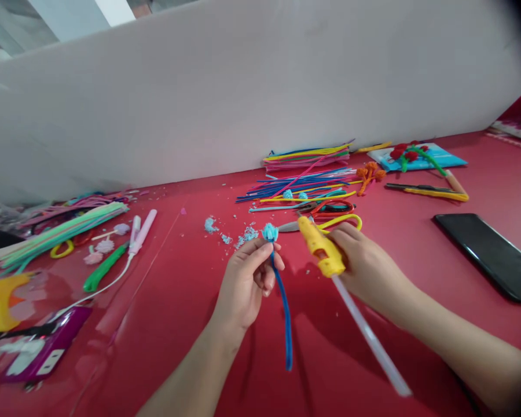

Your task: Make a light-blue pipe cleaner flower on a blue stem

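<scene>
My left hand (pixel 247 281) pinches a blue pipe cleaner stem (pixel 285 313) just under its light blue fuzzy pompom head (pixel 270 232); the stem hangs down toward me. My right hand (pixel 364 260) grips a yellow hot glue gun (pixel 320 247) with a clear glue stick (pixel 369 336) sticking out of its back. The gun's nozzle points up and left, a short way right of the pompom. Both hands hover over the red table (pixel 191 301).
Light blue fluff scraps (pixel 243 236) lie behind the pompom. Scissors with red and yellow handles (pixel 334 213) and piles of coloured pipe cleaners (pixel 306 176) lie beyond. A black phone (pixel 488 255) is at right. Another yellow glue gun (pixel 0 301), green pipe cleaners (pixel 61 231) and a pink-white tool (pixel 141 231) are at left.
</scene>
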`<action>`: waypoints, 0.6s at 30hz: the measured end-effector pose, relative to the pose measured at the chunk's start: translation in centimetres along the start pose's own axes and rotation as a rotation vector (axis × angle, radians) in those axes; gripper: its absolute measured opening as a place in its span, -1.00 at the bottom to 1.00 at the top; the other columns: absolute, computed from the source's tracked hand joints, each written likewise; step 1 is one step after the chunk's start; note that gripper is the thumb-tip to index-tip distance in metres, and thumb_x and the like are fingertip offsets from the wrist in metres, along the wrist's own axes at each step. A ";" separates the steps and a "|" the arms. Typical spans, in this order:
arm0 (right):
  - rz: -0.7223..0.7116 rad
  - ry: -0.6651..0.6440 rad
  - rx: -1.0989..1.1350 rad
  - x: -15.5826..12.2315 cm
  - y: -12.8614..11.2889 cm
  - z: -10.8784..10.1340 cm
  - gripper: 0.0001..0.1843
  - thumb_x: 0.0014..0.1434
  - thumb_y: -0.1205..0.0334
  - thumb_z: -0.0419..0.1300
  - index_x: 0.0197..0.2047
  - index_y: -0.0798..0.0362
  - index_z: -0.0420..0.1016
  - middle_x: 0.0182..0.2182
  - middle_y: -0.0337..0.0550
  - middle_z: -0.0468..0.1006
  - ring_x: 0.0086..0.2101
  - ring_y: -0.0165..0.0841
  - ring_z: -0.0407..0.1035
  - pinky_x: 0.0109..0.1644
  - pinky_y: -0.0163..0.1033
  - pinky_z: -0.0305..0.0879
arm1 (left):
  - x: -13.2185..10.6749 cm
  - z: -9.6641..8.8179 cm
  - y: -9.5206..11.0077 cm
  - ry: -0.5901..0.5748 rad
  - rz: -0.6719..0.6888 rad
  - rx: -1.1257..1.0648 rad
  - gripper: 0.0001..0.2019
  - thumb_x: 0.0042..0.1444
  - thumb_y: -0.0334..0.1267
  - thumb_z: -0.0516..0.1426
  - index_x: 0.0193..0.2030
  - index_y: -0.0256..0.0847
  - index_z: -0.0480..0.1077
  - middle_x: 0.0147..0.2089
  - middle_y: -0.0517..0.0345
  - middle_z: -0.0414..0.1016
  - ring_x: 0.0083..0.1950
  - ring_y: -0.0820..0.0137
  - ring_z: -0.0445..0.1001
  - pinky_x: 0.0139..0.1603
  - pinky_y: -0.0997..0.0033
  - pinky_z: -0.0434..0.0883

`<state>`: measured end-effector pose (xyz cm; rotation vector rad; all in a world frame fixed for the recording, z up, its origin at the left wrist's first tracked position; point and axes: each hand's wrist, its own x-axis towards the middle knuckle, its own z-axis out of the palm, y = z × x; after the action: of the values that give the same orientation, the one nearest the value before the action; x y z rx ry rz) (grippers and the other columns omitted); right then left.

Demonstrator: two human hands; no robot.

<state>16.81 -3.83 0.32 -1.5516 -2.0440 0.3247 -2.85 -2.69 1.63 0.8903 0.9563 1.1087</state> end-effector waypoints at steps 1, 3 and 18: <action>-0.003 0.057 0.076 0.1 -0.1 -0.4 -0.91 0.04 0.33 0.12 -0.31 0.07 0.32 -0.33 -0.12 0.38 -0.37 -0.32 0.31 -0.33 -0.26 0.22 | 0.0 0.0 0.0 0.002 -0.008 -0.009 -0.89 0.08 -0.29 0.11 -0.36 -0.31 0.39 -0.55 0.24 0.44 -0.75 0.71 0.17 -0.80 0.75 0.07; -0.021 0.135 0.244 -0.1 -0.5 -0.8 -0.94 0.10 0.25 0.12 -0.33 0.04 0.33 -0.37 -0.17 0.40 -0.38 -0.35 0.32 -0.32 -0.28 0.25 | 0.1 0.0 -0.2 0.003 -0.018 -0.028 -0.89 0.08 -0.31 0.10 -0.37 -0.31 0.38 -0.56 0.24 0.43 -0.76 0.71 0.17 -0.81 0.75 0.07; -0.104 0.062 0.528 -2.1 -1.3 0.0 -0.86 0.19 0.13 0.06 -0.33 -0.06 0.38 -0.51 -0.26 0.43 -0.52 -0.39 0.34 -0.46 -0.33 0.31 | 0.2 -0.1 -0.5 -0.005 -0.037 -0.089 -0.90 0.06 -0.31 0.10 -0.42 -0.29 0.33 -0.57 0.25 0.43 -0.75 0.71 0.18 -0.80 0.75 0.06</action>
<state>16.18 -6.16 0.40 -1.1133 -1.7902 0.7017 -2.78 -2.56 1.13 0.8001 0.9094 1.1084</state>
